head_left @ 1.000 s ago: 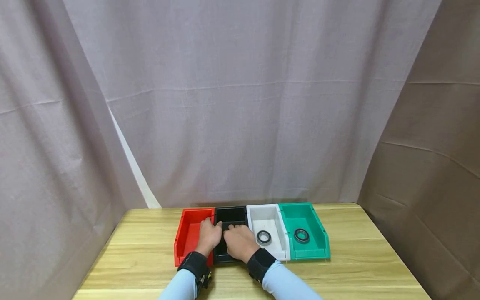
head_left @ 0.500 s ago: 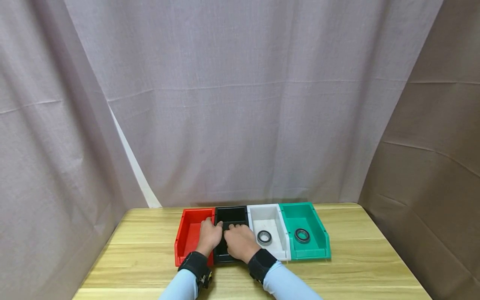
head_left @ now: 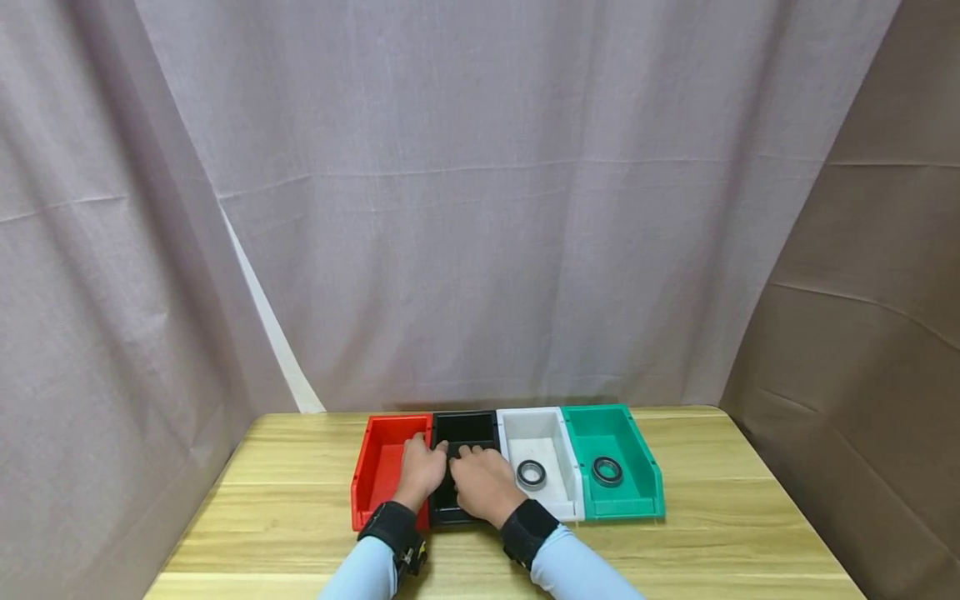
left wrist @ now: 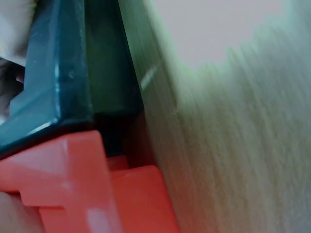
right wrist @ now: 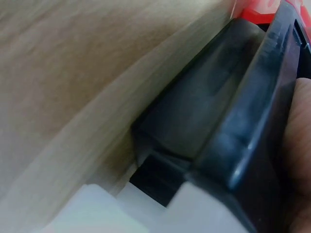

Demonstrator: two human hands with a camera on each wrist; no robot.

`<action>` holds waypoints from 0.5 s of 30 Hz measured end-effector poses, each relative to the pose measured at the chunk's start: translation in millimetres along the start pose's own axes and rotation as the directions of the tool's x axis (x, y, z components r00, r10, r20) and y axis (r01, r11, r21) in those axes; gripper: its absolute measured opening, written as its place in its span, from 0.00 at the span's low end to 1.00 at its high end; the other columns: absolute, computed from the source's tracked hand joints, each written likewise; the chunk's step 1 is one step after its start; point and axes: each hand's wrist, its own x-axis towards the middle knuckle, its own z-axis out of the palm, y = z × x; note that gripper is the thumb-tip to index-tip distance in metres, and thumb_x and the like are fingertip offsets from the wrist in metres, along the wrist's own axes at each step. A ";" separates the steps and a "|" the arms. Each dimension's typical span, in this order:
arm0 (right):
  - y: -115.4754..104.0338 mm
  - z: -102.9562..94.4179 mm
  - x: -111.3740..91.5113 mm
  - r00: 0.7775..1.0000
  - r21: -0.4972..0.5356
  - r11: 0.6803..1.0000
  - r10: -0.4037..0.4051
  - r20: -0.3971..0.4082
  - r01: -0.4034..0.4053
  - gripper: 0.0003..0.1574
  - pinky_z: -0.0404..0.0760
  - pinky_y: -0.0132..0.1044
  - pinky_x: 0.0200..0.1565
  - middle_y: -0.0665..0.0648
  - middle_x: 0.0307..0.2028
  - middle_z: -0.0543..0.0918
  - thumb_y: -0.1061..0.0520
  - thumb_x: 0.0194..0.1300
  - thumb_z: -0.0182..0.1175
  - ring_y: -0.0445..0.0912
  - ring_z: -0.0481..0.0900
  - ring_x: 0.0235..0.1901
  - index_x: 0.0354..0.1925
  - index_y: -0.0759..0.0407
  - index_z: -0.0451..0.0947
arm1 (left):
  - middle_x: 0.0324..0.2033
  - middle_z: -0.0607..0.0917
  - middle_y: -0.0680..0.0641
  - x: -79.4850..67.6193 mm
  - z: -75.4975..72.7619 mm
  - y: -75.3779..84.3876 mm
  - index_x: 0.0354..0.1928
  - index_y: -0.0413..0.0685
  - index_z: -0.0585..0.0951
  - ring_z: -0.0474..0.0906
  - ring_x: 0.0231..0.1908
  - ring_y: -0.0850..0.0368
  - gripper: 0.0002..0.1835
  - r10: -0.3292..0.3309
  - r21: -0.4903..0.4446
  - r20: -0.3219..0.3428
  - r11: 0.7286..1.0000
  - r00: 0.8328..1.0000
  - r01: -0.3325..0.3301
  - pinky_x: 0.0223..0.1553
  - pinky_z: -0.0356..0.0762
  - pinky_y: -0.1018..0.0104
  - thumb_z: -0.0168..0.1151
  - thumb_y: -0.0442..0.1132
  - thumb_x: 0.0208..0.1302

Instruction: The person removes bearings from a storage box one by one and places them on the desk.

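In the head view my left hand [head_left: 422, 475] straddles the adjoining walls of the red bin [head_left: 367, 467] and the black bin [head_left: 465, 427]. Its fingers reach into the red side and the thumb lies toward the black side, gripping the walls. Low over the black bin, near its right wall, is my right hand [head_left: 483, 485]. Its fingertips point down inside and are hidden, so whatever they hold does not show. The right wrist view has the black bin's outer front [right wrist: 194, 111] with part of that hand [right wrist: 299, 145] behind its rim.
Right of the black bin stand a white bin [head_left: 525, 425] with a ball bearing [head_left: 519, 477] in it and a green bin [head_left: 588, 423] with another bearing [head_left: 596, 477]. All stand side by side on a wooden table [head_left: 277, 492]. A grey curtain [head_left: 465, 250] hangs behind.
The whole scene shifts very slightly to the right in the head view. Both hands keep their places at the bins, and the bearings stay put.
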 end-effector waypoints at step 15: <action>0.6 -1.5 0.0 1.000 0.029 1.000 -0.001 0.028 0.001 0.23 0.86 0.40 0.41 0.53 0.48 0.88 0.46 0.60 0.75 0.49 0.86 0.45 0.52 0.52 0.88 | 0.52 0.81 0.30 -0.4 0.5 1.1 0.64 0.24 0.73 0.80 0.51 0.36 0.27 -0.033 -0.014 0.010 0.999 0.999 0.033 0.59 0.80 0.38 0.64 0.40 0.73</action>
